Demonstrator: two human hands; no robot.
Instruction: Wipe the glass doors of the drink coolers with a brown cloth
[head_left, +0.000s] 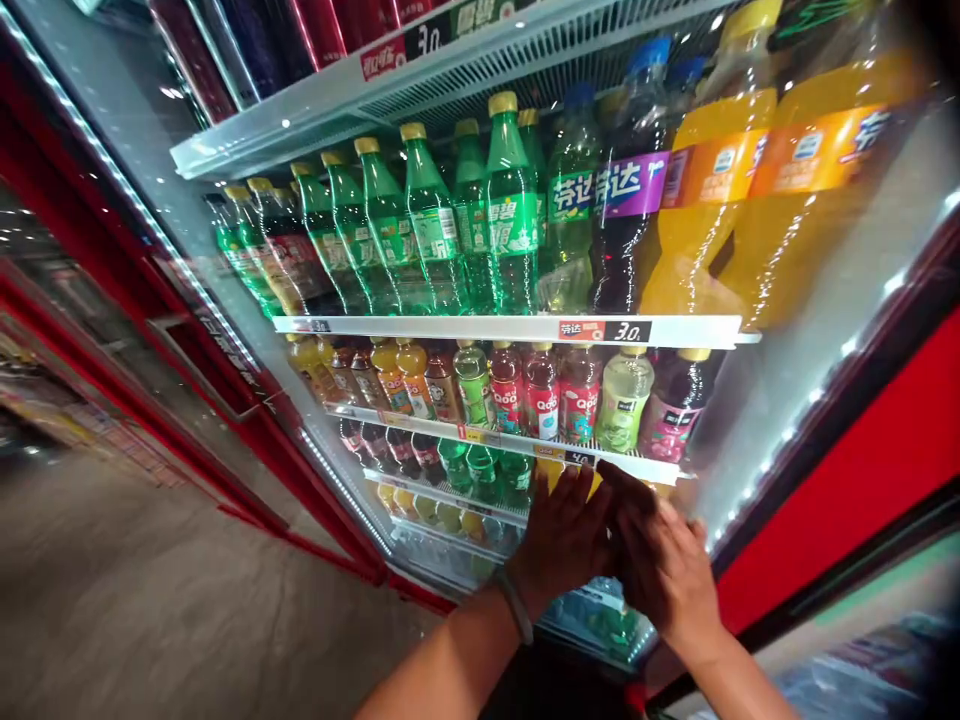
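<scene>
My left hand [570,530], with a grey band [516,605] at the wrist, is raised in front of the lower shelves of a lit drinks cooler. Its fingers are stretched out and somewhat apart, and nothing shows in them. Close against its right side is my right hand [664,560], partly in shadow, its fingers reaching up and left. No held object can be made out there. Just above both hands runs a white shelf edge [637,463] carrying small bottles, among them a pale green one [625,400] and a purple-labelled one [675,405].
Green bottles [435,220] and large orange bottles [712,190] stand on the shelf higher up. Red cans [315,30] are at the top. A red door frame [847,470] borders the right side. Grey floor [172,590] lies at the lower left.
</scene>
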